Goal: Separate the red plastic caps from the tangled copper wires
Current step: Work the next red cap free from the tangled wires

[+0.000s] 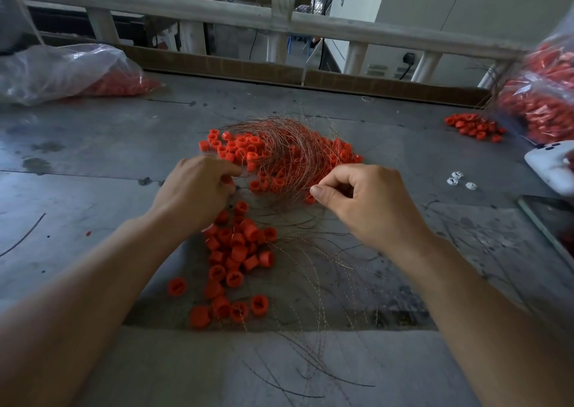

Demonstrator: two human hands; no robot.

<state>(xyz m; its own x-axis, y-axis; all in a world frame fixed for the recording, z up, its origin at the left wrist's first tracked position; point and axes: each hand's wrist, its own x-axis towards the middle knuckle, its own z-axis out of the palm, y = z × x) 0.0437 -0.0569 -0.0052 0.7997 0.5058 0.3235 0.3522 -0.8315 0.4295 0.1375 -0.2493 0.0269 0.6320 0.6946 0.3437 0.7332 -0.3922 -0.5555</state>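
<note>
Right hand (369,203) pinches hair-fine copper wires (289,152) — stubby red caps (239,251) around.

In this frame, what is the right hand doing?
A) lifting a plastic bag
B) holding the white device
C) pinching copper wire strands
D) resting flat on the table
C: the right hand pinches thin strands at the near edge of the copper wires.

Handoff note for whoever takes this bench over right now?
Left hand: fingers curled at the tangle's near-left edge; grip hidden.
Right hand: pinches strands of the copper wires.
Wires lie tangled over the far pile of red caps; nearer cap pile sits between the forearms, loose strands beside it.
Done: apparently the nearer pile. Left: the far pile, under wire.
</note>
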